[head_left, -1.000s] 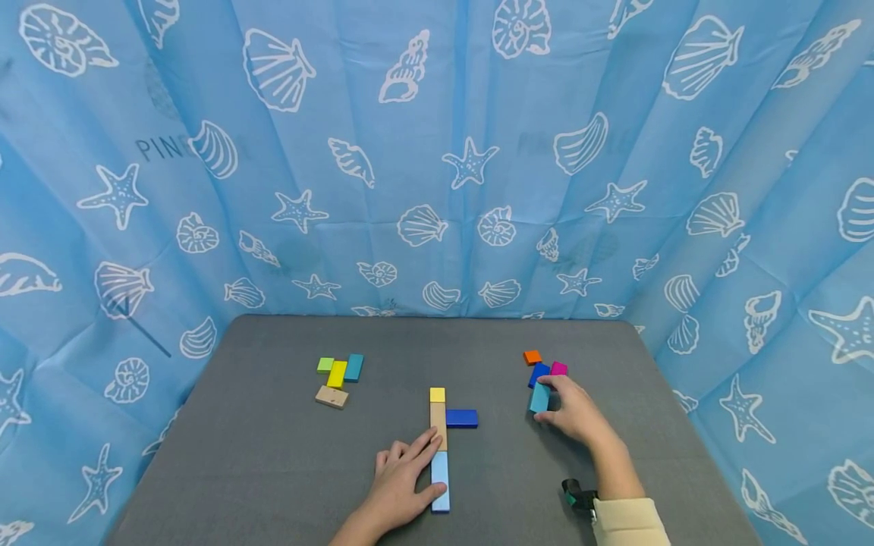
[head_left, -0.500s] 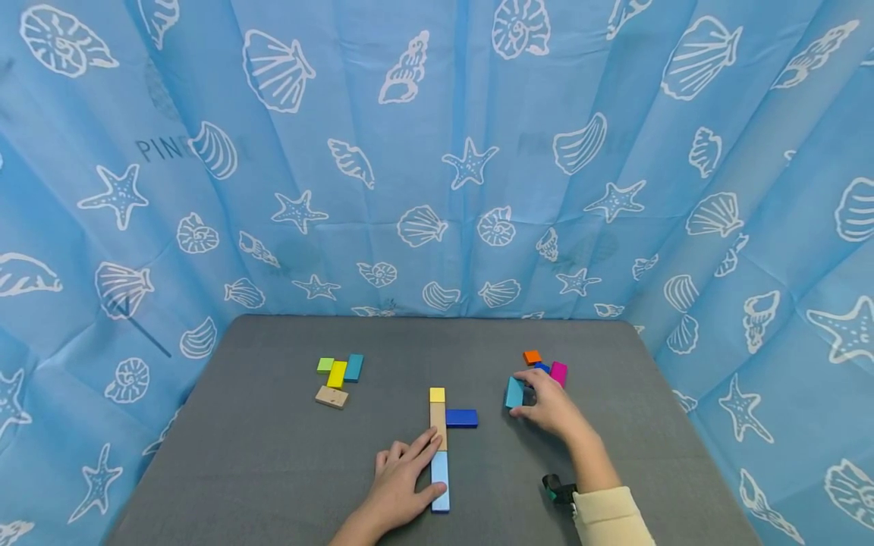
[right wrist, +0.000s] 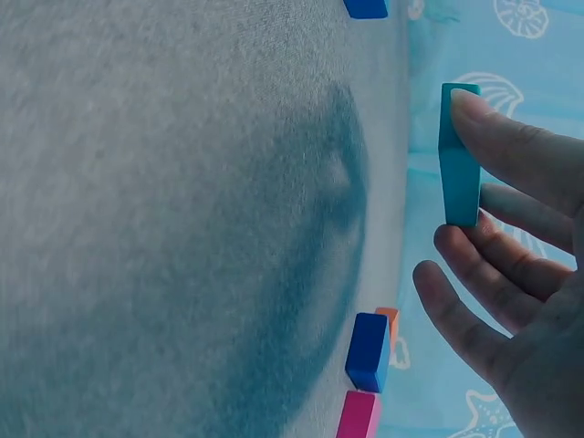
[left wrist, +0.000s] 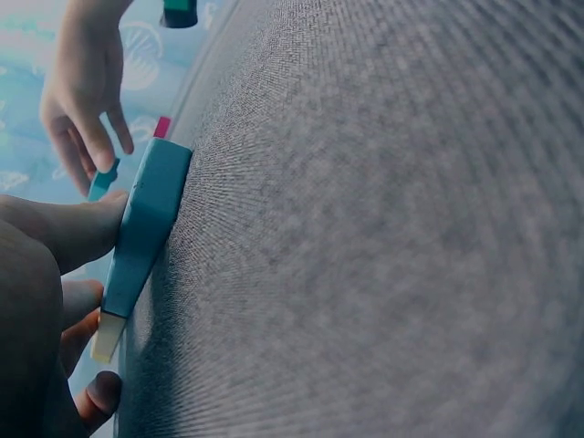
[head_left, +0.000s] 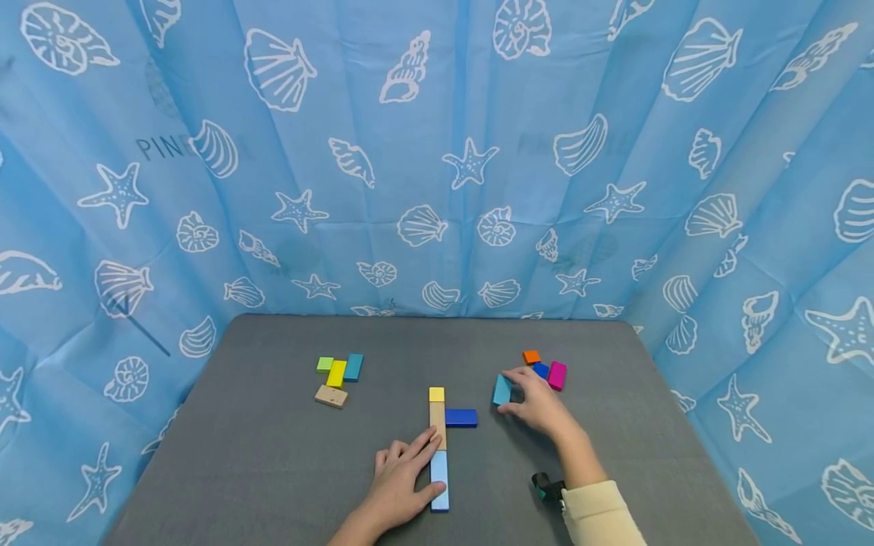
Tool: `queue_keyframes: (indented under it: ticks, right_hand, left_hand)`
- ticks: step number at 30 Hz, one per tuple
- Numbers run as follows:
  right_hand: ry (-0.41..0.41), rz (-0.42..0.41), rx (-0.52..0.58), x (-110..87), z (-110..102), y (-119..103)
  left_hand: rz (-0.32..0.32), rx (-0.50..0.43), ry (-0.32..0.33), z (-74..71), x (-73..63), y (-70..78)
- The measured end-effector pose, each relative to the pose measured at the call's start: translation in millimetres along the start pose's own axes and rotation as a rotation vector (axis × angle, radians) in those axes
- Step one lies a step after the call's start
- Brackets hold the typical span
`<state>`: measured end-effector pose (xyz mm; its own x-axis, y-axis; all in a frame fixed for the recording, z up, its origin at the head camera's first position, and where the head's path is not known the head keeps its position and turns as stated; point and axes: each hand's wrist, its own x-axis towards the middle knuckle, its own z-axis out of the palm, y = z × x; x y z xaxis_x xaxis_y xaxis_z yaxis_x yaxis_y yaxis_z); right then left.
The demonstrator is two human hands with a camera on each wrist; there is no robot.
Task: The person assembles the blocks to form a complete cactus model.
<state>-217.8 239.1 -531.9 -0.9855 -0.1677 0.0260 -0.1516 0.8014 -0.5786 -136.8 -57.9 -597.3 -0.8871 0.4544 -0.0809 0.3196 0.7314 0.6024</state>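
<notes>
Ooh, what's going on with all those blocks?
A person's right hand is pinching a blue-green block and holding it up off the grey table. The left hand rests against a tan block and a light blue block. Those two and a yellow block make a straight line, with a dark blue block sticking out to the right. More blocks lie farther back, like the pink block.

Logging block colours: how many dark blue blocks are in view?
2: one dark blue block beside the bare wooden block, the other dark blue block beside the magenta block. More might be hidden.
</notes>
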Motion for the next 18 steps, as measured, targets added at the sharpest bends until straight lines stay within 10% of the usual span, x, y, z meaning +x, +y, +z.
queue_keyframes:
  ticks: [18]
  right_hand:
    - [-0.023, -0.021, 0.047, 20.4, 24.5, -13.4]
  left_hand:
    - [0.017, 0.009, 0.009, -2.1, -1.1, 1.3]
